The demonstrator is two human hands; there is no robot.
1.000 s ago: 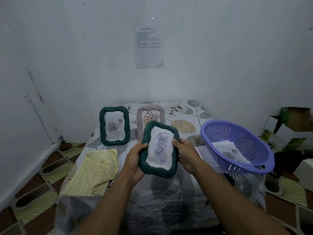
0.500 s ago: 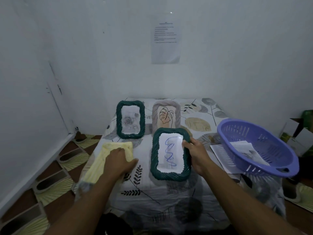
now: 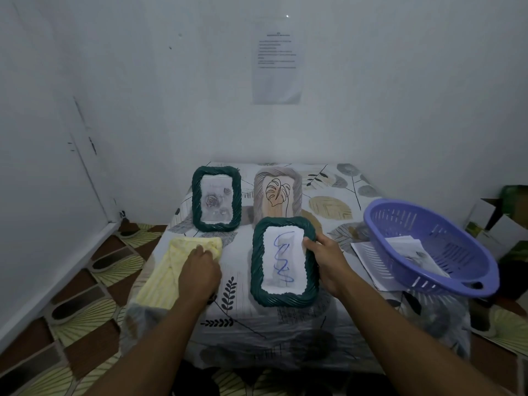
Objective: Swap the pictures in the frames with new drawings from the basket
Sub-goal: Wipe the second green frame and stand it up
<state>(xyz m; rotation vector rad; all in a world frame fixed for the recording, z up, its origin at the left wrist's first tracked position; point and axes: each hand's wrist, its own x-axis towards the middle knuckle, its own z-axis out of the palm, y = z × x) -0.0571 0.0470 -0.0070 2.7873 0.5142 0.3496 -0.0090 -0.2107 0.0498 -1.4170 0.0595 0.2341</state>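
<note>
Pinching the green frame [image 3: 284, 260] by its right edge with our right hand [image 3: 328, 261], we rest our left hand [image 3: 201, 271] on the yellow cloth [image 3: 160, 278] — whether it grips, we cannot tell.

Both bare forearms rise from the bottom edge of the frame and converge toward the centre. The left hand [image 3: 201, 271], left of centre, lies palm down with its fingers bent onto a yellow cloth [image 3: 160, 281]; whether they pinch it is unclear. The right hand [image 3: 328, 264], right of centre, grips the right edge of a green frame [image 3: 285, 298], thumb over its front rim.
</note>
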